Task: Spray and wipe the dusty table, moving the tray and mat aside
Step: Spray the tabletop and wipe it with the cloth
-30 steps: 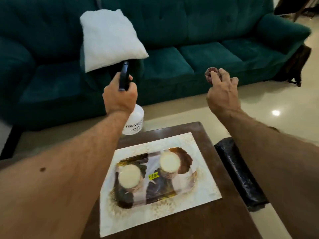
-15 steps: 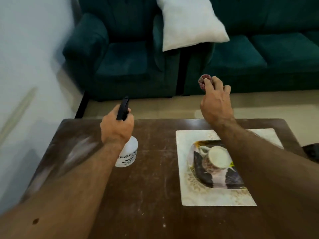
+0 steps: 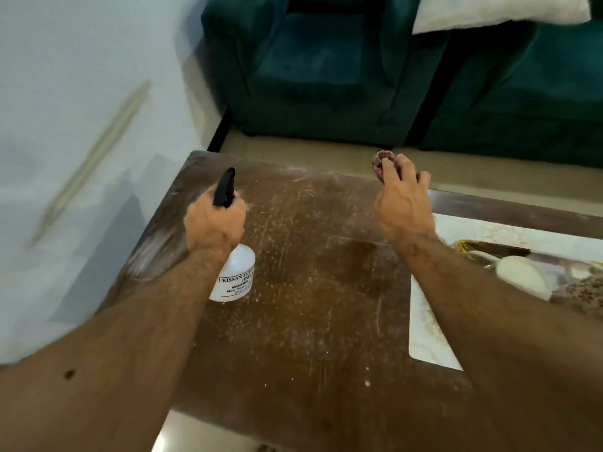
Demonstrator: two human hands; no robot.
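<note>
Left hand (image 3: 213, 225) grips the neck of a white plastic spray bottle with a black trigger head (image 3: 234, 272), fingers curled round it. The nozzle points away from the person, over the far left part of the dark brown wooden counter (image 3: 313, 288). Whether the bottle base touches the counter or hangs just above it cannot be told.

Right hand (image 3: 403, 203) is raised above the counter's far edge, pinching a small bunched reddish-pink patterned cloth (image 3: 381, 163) between its fingertips. The cloth is clear of the surface.

The counter top is streaked with pale dust and scratches, with a heavier white smear near the left edge (image 3: 153, 256). A darker patch sits near the middle (image 3: 355, 256).

A white rectangular mat with a faint gold pattern (image 3: 424, 324) lies flat on the right side of the counter, partly under the right forearm. On it sits a tray with a dark and gold floral print (image 3: 584, 288), cut off by the frame edge. A white round cup or lid (image 3: 522, 275) stands on the tray; which one is not clear.

Beyond the counter: dark teal upholstered sofa (image 3: 326, 70), white cushion (image 3: 496, 9) at top right, pale wall (image 3: 65, 93) on the left. View is motion-blurred at the left.
</note>
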